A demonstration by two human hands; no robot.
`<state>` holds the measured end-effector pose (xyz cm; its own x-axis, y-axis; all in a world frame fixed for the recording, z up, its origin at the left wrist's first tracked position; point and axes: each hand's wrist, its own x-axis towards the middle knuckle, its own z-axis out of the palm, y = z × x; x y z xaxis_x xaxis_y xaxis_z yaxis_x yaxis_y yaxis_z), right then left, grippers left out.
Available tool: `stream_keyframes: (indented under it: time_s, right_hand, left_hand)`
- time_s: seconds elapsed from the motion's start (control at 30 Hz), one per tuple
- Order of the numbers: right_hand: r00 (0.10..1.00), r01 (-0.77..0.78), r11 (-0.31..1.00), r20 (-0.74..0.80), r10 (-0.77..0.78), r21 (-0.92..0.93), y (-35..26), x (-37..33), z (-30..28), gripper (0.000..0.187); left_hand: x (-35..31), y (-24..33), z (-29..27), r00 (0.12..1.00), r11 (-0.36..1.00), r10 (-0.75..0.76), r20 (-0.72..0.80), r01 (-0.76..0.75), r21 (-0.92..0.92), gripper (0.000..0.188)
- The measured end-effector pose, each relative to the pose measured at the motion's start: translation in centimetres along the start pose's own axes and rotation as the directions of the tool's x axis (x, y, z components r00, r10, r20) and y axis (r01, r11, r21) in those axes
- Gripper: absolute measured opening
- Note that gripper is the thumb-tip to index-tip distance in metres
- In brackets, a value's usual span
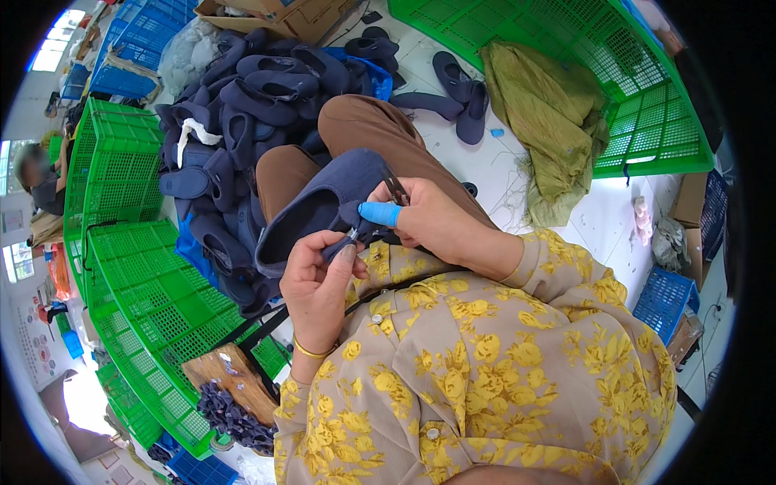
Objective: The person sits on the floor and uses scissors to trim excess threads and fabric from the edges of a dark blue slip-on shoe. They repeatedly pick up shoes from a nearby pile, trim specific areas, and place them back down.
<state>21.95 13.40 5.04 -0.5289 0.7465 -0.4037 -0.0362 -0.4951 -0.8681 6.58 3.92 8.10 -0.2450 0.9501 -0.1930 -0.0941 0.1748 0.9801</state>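
Observation:
A navy fabric slip-on shoe [343,174] rests over my lap, its opening facing up and to the left. My right hand [432,218], with blue tape round the thumb, is closed on the shoe's near side and presses a small navy fabric knot [350,214] there. A dark metal tool like thread snips [396,187] sticks up from its fingers. Just below, my left hand [318,279] pinches a dark blue fabric end beside the knot. Something small and shiny shows at its fingertips; I cannot make out what.
A large heap of navy shoes [267,89] lies ahead and left, with a few loose shoes [471,121] farther right. Green crates [158,279] line the left; another green crate [655,137] holds the far right, beside olive cloth [546,121]. Small dark fabric pieces [234,416] lie by a wooden board [230,376].

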Motion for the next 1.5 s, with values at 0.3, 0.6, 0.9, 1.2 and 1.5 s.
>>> stream_keyframes:
  time_s: [0.3, 0.6, 0.9, 1.2, 1.5]
  right_hand:
    - [0.927, 0.373, 0.846, 0.196, -0.320, -0.381, -2.0, -2.6, -0.7, 0.013]
    - [0.802, 0.596, 0.644, 0.328, -0.498, -0.480, -0.6, -2.5, 0.0, 0.039]
    - [0.778, 0.625, 0.582, 0.351, -0.521, -0.521, -0.7, -2.5, 0.0, 0.036]
    - [0.765, 0.639, 0.549, 0.373, -0.525, -0.539, -0.7, -2.4, 0.0, 0.037]
    - [0.776, 0.620, 0.537, 0.341, -0.531, -0.572, -0.4, -2.4, 0.2, 0.034]
  left_hand:
    - [0.0, -0.2, -0.5, 0.995, 0.999, 0.013, -0.097, -0.017, -0.033, 0.009]
    - [-0.3, 0.1, -0.2, 0.991, 0.997, 0.063, -0.120, -0.057, 0.053, 0.009]
    - [-0.2, -0.1, 0.0, 0.988, 0.995, 0.081, -0.133, -0.073, 0.064, 0.009]
    - [-0.3, 0.0, 0.2, 0.984, 0.992, 0.084, -0.155, -0.068, 0.103, 0.010]
    - [-0.7, -0.8, -0.2, 0.945, 0.859, 0.306, -0.114, -0.223, 0.461, 0.012]
